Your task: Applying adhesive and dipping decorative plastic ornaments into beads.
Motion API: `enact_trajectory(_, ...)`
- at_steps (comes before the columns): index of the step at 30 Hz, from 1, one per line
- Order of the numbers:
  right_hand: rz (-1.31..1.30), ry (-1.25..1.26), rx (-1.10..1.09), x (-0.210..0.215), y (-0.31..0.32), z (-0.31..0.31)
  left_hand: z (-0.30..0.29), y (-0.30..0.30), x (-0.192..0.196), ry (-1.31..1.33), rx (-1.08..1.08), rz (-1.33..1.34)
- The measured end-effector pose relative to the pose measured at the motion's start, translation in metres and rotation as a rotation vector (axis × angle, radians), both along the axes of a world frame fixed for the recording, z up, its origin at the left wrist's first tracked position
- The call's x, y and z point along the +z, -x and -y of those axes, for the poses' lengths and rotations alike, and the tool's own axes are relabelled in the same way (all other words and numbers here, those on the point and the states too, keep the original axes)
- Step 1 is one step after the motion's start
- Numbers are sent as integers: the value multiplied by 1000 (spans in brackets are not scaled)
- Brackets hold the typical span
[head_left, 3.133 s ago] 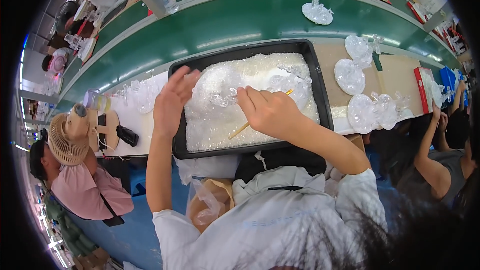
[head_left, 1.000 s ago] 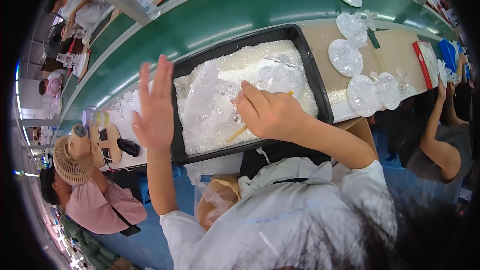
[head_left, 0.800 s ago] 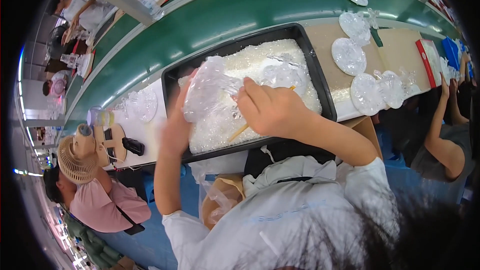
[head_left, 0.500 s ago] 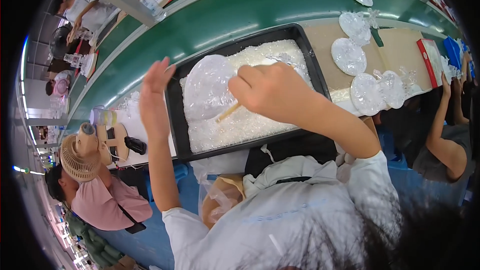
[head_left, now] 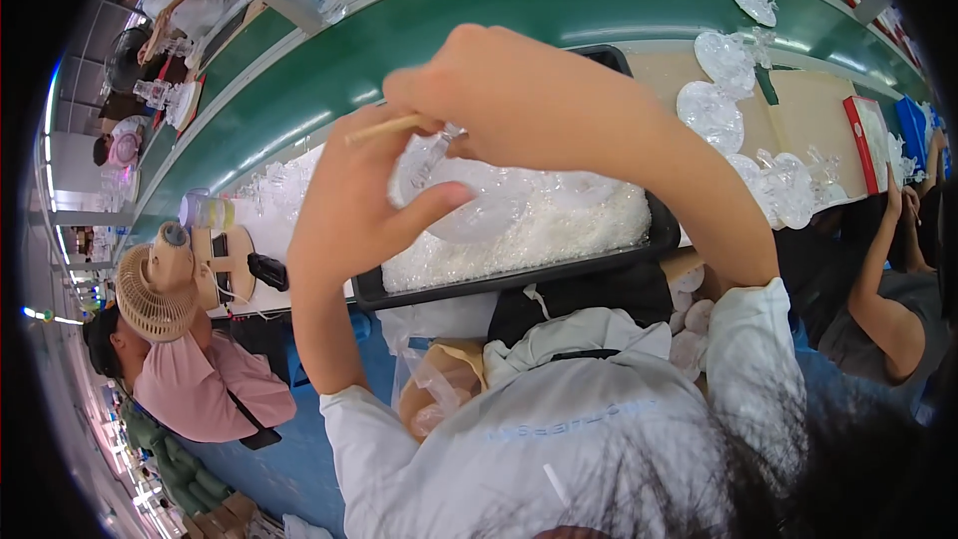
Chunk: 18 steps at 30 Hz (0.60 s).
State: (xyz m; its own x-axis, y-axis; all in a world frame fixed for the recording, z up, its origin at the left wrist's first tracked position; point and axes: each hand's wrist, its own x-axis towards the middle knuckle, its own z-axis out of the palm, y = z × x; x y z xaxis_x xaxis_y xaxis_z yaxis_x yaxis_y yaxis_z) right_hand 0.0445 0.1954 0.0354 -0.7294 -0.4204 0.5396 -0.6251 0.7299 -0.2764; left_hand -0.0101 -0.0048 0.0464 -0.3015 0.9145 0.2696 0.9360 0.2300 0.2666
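My right hand (head_left: pixel 469 90) is raised over the black tray (head_left: pixel 519 268), its fingers closed round a clear figure that stands on a round, transparent disc (head_left: pixel 479 215). A thin wooden stick (head_left: pixel 384 130), perhaps a brush handle, juts leftward from the same hand; its other end is hidden. Beside the disc's left side is my left hand (head_left: pixel 344 200), thumb spread wide from the fingers. The thumb overlaps the disc, but whether it touches cannot be seen. White glittery granules (head_left: pixel 589 225) fill the tray under the disc.
Several clear disc-based ornaments (head_left: pixel 711 115) stand right of the tray on brown board, near a red-edged box (head_left: pixel 866 145). On the left are a beige fan (head_left: pixel 155 289), a jar of yellowish liquid (head_left: pixel 208 210) and a seated person in pink (head_left: pixel 205 389). Another person's arms (head_left: pixel 888 269) work at right.
My right hand has lifted up and left with the ornament and stick, tilting the disc. My left hand has come down and right, from apart to beside the disc.
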Motion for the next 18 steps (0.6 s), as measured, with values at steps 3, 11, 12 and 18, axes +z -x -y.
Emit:
enact_trajectory(3,254,90,-24,15,5,-2,-13,8,-25,-148,48,-4)
enact_trajectory(11,148,872,-202,10,-49,-19,-4,17,-49,-195,272,-99)
enact_trajectory(12,155,870,-200,0,-55,-20,-6,17,-52,-265,293,-144)
enact_trajectory(18,-278,1100,47,-69,-82,12,-23,9,-53,-417,556,-147)
